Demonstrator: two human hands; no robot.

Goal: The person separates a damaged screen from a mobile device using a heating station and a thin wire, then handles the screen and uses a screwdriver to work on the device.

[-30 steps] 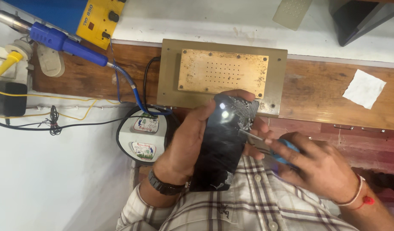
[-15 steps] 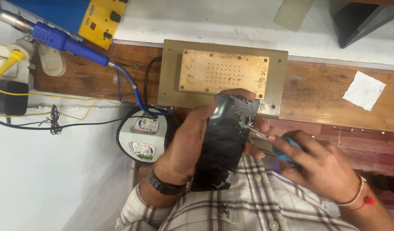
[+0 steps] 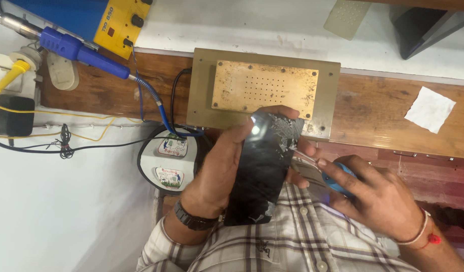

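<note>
— Where's the phone point(image 3: 264, 168) now?

— I've got it in my left hand point(image 3: 217, 174), fingers wrapped round its edges, over my lap, just in front of the plate point(image 3: 264, 88).

— And the right?

— My right hand point(image 3: 378, 199) has its fingers pinched on a blue-handled tool point(image 3: 320, 168), its tip at the phone's upper right edge.

— How far along?

— Early, I'd judge. The glass is shattered at the top, yet it sits flat on the body; I see no gap.
</note>
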